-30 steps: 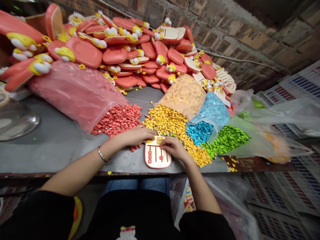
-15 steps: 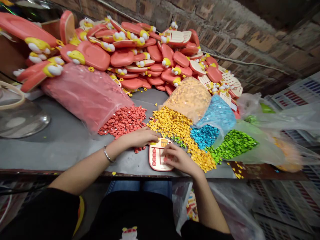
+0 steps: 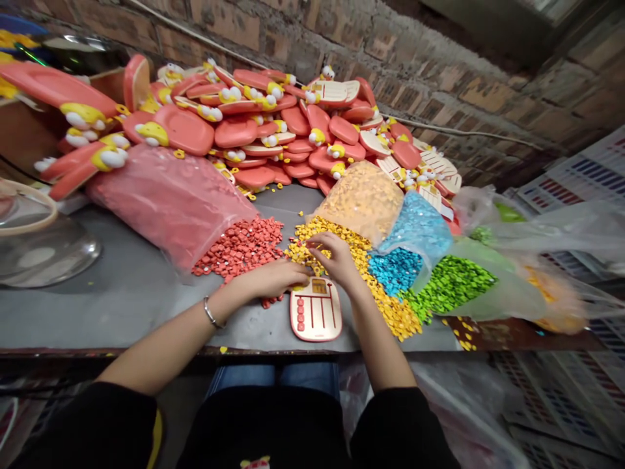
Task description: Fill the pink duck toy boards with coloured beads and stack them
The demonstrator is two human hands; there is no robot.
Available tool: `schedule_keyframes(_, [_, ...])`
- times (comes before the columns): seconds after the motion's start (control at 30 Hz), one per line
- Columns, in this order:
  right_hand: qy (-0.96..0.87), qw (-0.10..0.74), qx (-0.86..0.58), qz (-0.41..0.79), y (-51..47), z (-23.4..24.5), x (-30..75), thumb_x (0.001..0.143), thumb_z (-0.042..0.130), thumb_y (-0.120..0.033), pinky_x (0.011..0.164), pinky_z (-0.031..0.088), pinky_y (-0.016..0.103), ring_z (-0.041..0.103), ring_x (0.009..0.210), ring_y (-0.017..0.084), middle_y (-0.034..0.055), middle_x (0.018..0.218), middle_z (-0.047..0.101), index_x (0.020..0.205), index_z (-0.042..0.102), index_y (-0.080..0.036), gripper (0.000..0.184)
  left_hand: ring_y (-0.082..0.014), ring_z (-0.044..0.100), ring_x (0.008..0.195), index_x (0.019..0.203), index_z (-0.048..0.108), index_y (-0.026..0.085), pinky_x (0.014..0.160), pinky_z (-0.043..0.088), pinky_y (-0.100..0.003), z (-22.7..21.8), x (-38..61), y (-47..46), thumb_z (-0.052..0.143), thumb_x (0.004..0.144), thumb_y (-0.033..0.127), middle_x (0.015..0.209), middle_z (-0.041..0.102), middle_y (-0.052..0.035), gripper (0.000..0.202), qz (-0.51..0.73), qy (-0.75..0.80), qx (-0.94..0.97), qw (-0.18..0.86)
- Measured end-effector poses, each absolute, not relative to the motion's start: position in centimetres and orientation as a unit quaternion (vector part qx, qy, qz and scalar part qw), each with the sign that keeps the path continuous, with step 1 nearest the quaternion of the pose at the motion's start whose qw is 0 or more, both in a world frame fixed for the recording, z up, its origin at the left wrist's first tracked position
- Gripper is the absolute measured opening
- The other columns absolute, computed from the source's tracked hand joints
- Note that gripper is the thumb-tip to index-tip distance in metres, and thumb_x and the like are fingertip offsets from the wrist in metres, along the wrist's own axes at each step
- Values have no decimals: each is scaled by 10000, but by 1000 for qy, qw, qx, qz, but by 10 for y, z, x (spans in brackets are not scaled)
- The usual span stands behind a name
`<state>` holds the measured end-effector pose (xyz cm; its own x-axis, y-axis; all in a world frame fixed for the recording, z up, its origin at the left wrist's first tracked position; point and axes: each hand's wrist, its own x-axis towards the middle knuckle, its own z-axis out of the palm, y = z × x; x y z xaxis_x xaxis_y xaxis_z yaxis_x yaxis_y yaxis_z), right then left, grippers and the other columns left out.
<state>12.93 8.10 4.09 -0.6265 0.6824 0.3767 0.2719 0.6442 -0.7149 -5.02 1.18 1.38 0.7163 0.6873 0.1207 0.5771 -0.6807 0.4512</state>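
Just now my right grip sits curled and part open over the yellow beads, and I cannot tell if it has any. My left grip lies relaxed, empty, just beside the toy abacus board on the worktop.

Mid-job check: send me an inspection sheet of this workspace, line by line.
surface: grey worktop, with stray small plastic pieces on it.
job's things: cream-and-red toy abacus board lies flat, just below spilled red pieces and yellow pieces.
clutter: heap of red duck-shaped plastic boards behind; pink bag; clear bowl at left.
grips: left hand rests at the board's top edge; right hand is over the yellow pieces, touching them.
cables: thin wire along the wall.
surroundings: brick wall; stacked plastic crates at right.
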Motion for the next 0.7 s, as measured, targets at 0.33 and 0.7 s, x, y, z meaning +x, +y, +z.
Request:
schedule_keyframes(0.33, [-816, 323, -391, 278, 115, 9, 143, 796, 587, -179, 745, 501, 321, 620, 815, 188, 43, 853, 670, 831, 680, -193, 101, -180, 582, 1098, 1072, 655, 232, 896, 406, -296, 6, -51, 14, 496, 924, 130, 1241, 628, -31, 240, 148, 335, 913, 180])
schedule_keyframes(0.7, [-857, 204, -443, 167, 122, -20, 144, 816, 591, -89, 844, 445, 330, 565, 910, 212, 83, 947, 609, 977, 657, -154, 185, -204, 523, 1211, 1028, 636, 216, 976, 360, -325, 14, -51, 10, 501, 894, 94, 1301, 590, -47, 227, 116, 334, 918, 177])
